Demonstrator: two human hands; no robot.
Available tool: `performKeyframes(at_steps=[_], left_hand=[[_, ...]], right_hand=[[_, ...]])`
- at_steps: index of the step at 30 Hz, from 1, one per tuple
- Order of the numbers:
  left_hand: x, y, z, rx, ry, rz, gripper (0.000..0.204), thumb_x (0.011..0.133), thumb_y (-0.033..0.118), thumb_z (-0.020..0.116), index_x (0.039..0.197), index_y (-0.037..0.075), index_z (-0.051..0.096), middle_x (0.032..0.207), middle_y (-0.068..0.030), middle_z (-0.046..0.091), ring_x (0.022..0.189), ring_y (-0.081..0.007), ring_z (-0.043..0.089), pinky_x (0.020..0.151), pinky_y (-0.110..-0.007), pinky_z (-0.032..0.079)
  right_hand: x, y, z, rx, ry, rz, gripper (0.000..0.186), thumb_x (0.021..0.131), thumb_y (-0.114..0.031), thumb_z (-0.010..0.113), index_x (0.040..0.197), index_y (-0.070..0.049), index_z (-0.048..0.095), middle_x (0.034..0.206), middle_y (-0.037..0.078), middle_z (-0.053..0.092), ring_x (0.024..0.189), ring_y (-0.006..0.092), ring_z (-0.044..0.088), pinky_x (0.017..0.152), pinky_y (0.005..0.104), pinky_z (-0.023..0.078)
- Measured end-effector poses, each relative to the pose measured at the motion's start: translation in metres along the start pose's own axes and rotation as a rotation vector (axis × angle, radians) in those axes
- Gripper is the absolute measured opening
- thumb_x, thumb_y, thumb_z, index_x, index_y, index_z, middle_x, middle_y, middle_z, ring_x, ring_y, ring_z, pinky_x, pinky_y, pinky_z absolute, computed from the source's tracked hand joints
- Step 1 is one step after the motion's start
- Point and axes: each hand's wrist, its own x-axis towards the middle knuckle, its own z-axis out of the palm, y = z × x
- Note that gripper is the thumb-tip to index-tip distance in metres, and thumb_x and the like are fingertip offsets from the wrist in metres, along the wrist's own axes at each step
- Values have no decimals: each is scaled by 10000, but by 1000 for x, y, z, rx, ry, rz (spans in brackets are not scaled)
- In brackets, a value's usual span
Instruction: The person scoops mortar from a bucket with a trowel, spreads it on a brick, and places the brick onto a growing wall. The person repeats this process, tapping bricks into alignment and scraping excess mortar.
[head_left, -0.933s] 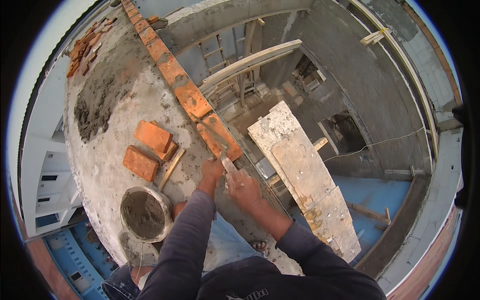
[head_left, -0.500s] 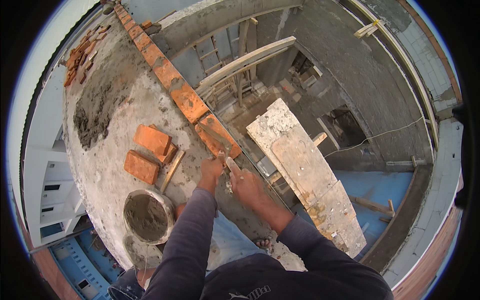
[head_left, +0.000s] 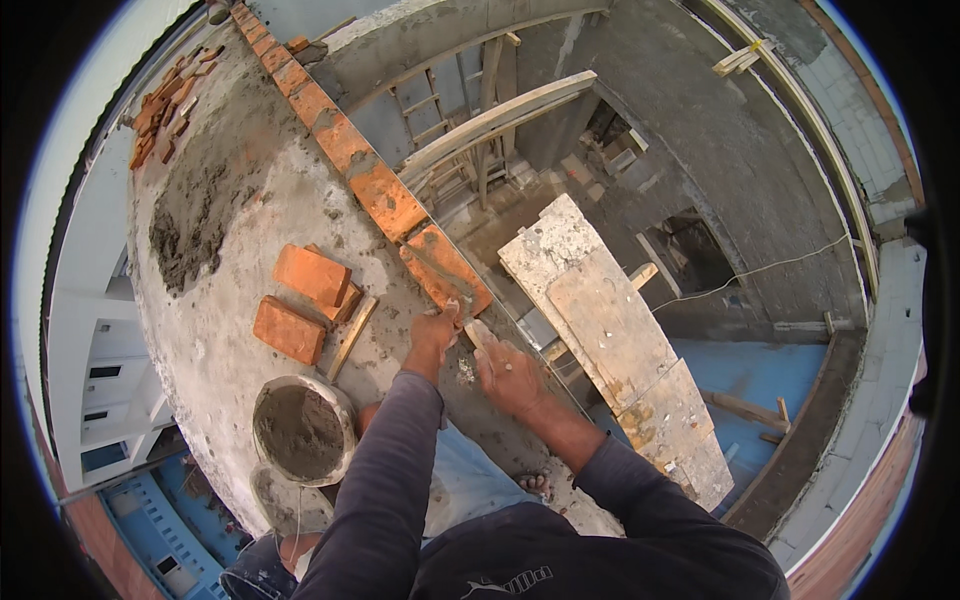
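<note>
We counted three loose bricks [head_left: 312, 274], one stick [head_left: 352, 338] and one bucket [head_left: 304, 430] of mortar left of our hands; boards [head_left: 612, 328] lay to the right. Our forearms converged at the near end of the row's last brick [head_left: 446, 266]. There our right hand [head_left: 510, 376] curled closed around one trowel [head_left: 476, 335]; our left hand's [head_left: 432, 338] fingers bent beside it, their hold unclear.

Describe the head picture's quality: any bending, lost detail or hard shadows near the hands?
Head view: straight edges bow near the rim, as on the white wall at right; head view: the opening is dark, showing little detail; head view: light on the left hand and right hand is soft, without hard shadows, though fingertip detail is unclear.
</note>
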Motion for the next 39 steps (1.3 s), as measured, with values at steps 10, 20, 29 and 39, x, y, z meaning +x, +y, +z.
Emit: performKeyframes(at_steps=[10,20,29,39], left_hand=[[-7,2,-7,124,-52,142,418,975,423,711,848,26,747,827,-62,718,745,-205,675,657,-377,500],[-126,-73,-189,-788,-344,128,326,1078,326,519,1164,14,560,1183,-173,655,1049,-260,663,940,-480,588],[-304,-230,-295,-564,245,-120,456,989,326,648,1298,30,492,1222,-181,581,1032,-278,577,828,-386,504],[-270,-185,-248,-568,187,346,137,981,99,677,1041,45,566,1143,-134,698,947,-204,706,748,-325,598]], right_hand=[[0,-14,3,75,24,60,476,1007,-217,588,1424,-11,488,969,270,698,803,447,701,667,505,570],[80,-98,59,646,-1113,-155,505,985,-358,611,1344,-5,581,1135,261,701,987,439,702,860,504,552],[236,-163,240,-318,-490,-103,899,893,-356,737,1628,-135,268,1637,259,259,1478,446,296,1165,568,303],[60,-117,111,1666,-1079,627,824,911,-371,719,1578,-70,340,1430,154,560,1293,281,566,1081,488,457]])
